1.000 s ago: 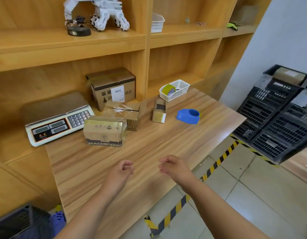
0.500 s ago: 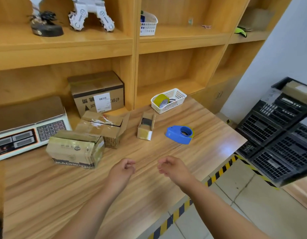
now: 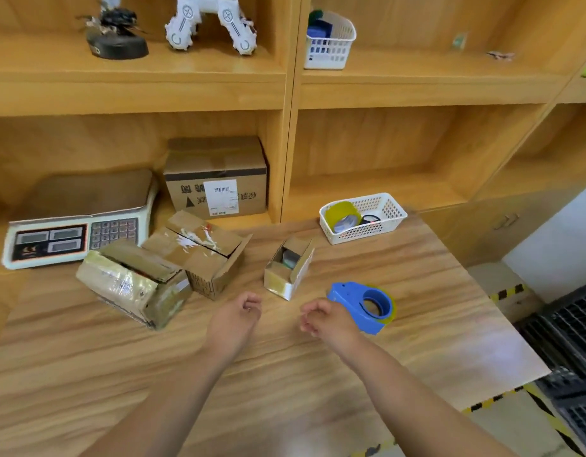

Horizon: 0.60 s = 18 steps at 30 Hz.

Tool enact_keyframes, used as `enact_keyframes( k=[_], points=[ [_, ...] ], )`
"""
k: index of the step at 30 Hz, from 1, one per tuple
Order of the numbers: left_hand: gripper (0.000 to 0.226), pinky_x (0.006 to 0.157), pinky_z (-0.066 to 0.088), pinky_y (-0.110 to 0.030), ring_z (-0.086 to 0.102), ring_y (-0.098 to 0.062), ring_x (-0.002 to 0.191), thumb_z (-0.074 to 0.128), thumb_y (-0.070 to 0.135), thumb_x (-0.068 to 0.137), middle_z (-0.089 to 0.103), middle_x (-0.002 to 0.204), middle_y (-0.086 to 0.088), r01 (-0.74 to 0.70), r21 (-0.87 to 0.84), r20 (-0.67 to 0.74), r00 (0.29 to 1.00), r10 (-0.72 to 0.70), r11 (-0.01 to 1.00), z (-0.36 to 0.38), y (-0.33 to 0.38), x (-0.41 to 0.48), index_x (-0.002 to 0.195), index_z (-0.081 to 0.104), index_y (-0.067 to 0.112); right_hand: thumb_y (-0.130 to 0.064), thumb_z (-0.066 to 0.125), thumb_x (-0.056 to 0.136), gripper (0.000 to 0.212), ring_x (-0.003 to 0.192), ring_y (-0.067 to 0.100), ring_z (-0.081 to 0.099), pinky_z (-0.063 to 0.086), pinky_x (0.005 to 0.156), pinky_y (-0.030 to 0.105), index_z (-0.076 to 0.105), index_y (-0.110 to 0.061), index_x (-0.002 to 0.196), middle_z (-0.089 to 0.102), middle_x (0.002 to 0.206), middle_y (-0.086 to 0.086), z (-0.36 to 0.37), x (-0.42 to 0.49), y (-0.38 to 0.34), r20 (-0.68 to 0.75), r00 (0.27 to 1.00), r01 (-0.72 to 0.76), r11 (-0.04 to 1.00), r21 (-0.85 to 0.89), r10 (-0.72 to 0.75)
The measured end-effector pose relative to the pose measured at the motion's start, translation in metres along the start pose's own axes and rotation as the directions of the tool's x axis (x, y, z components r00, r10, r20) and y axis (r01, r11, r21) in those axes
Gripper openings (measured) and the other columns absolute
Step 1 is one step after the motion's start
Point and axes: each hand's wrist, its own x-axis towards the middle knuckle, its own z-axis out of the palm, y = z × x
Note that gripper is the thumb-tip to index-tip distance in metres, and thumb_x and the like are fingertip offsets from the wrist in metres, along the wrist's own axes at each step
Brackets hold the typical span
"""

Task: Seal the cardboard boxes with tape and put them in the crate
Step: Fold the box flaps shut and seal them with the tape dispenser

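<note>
My right hand and left hand are hovering low over the desk at mid-frame, fingers loosely curled, gripping nothing. The dispenser is lying just right of my right hand, so that hand is the nearer one for it. The small box is sitting just above the gap between my hands, flaps open, its long axis running up and slightly right. The torn box and glossy box are lying up-left of my left hand. The crate is sitting at the right edge, well apart.
</note>
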Motion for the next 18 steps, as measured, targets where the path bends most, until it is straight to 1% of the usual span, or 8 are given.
enact_keyframes(
  k=[4, 6, 9, 11, 13, 14, 16, 18],
  points=[
    [0.015, 0.071, 0.044, -0.027, 0.061, -0.015, 0.083, 0.051, 0.018, 0.092, 0.067, 0.089, 0.006, 0.055, 0.028, -0.120, 0.992, -0.051, 0.998, 0.029, 0.023, 0.021, 0.096, 0.060, 0.029, -0.003, 0.048, 0.091, 0.017, 0.075, 0.015, 0.059, 0.045, 0.076, 0.026, 0.062, -0.010, 0.096, 0.062, 0.070, -0.001, -0.046, 0.034, 0.001, 0.064, 0.997, 0.036, 0.996, -0.087, -0.030],
    [0.018, 0.075, 0.047, -0.031, 0.062, -0.013, 0.081, 0.049, 0.019, 0.093, 0.068, 0.089, 0.007, 0.079, 0.033, -0.181, 0.981, -0.072, 0.996, 0.042, 0.033, 0.032, 0.103, 0.062, 0.026, -0.002, 0.048, 0.089, 0.019, 0.069, 0.011, 0.057, 0.045, 0.071, 0.022, 0.063, -0.012, 0.090, 0.063, 0.068, -0.001, -0.065, 0.052, -0.001, 0.088, 0.994, 0.072, 0.988, -0.137, -0.060],
    [0.024, 0.072, 0.048, -0.027, 0.061, -0.013, 0.082, 0.050, 0.017, 0.092, 0.065, 0.090, 0.010, 0.080, 0.039, -0.243, 0.968, -0.068, 0.996, 0.062, 0.046, 0.046, 0.111, 0.064, 0.022, 0.003, 0.048, 0.086, 0.026, 0.065, 0.013, 0.056, 0.042, 0.067, 0.023, 0.062, -0.017, 0.077, 0.063, 0.065, -0.001, -0.082, 0.078, -0.005, 0.104, 0.990, 0.116, 0.979, -0.166, -0.100],
    [0.021, 0.065, 0.041, -0.024, 0.058, -0.013, 0.081, 0.051, 0.019, 0.093, 0.063, 0.091, 0.010, 0.080, 0.089, -0.257, 0.965, -0.054, 0.993, 0.076, 0.054, 0.056, 0.109, 0.065, 0.023, 0.005, 0.046, 0.086, 0.030, 0.065, 0.015, 0.058, 0.044, 0.065, 0.021, 0.061, -0.019, 0.077, 0.064, 0.068, 0.000, -0.088, 0.092, -0.006, 0.122, 0.988, 0.113, 0.983, -0.142, -0.095],
    [0.015, 0.062, 0.044, -0.027, 0.058, -0.019, 0.082, 0.050, 0.020, 0.091, 0.064, 0.092, 0.003, 0.085, 0.183, -0.257, 0.966, -0.036, 0.979, 0.088, 0.061, 0.066, 0.099, 0.063, 0.022, 0.006, 0.045, 0.087, 0.030, 0.066, 0.017, 0.059, 0.046, 0.065, 0.021, 0.061, -0.018, 0.081, 0.065, 0.073, 0.005, -0.091, 0.104, -0.003, 0.145, 0.985, 0.113, 0.986, -0.124, -0.094],
    [0.017, 0.066, 0.047, -0.030, 0.060, -0.022, 0.087, 0.050, 0.020, 0.091, 0.065, 0.098, -0.001, 0.089, 0.241, -0.264, 0.964, -0.023, 0.966, 0.094, 0.064, 0.071, 0.102, 0.063, 0.020, 0.006, 0.045, 0.088, 0.029, 0.067, 0.017, 0.059, 0.046, 0.066, 0.021, 0.062, -0.018, 0.083, 0.066, 0.075, 0.008, -0.093, 0.109, -0.001, 0.158, 0.983, 0.116, 0.985, -0.124, -0.096],
    [0.031, 0.078, 0.048, -0.032, 0.056, -0.025, 0.105, 0.049, 0.020, 0.092, 0.061, 0.119, -0.003, 0.104, 0.340, -0.274, 0.962, -0.007, 0.935, 0.102, 0.067, 0.082, 0.121, 0.059, 0.019, 0.006, 0.044, 0.088, 0.028, 0.065, 0.015, 0.059, 0.046, 0.064, 0.017, 0.062, -0.015, 0.087, 0.066, 0.075, 0.006, -0.096, 0.116, 0.002, 0.192, 0.976, 0.131, 0.984, -0.118, -0.107],
    [0.034, 0.076, 0.043, -0.031, 0.053, -0.025, 0.107, 0.047, 0.017, 0.093, 0.057, 0.124, -0.003, 0.125, 0.408, -0.286, 0.958, -0.004, 0.904, 0.107, 0.070, 0.089, 0.126, 0.055, 0.017, 0.008, 0.043, 0.089, 0.029, 0.063, 0.013, 0.058, 0.044, 0.058, 0.012, 0.062, -0.013, 0.086, 0.065, 0.073, 0.003, -0.100, 0.123, 0.007, 0.217, 0.969, 0.140, 0.985, -0.105, -0.114]
  ],
)
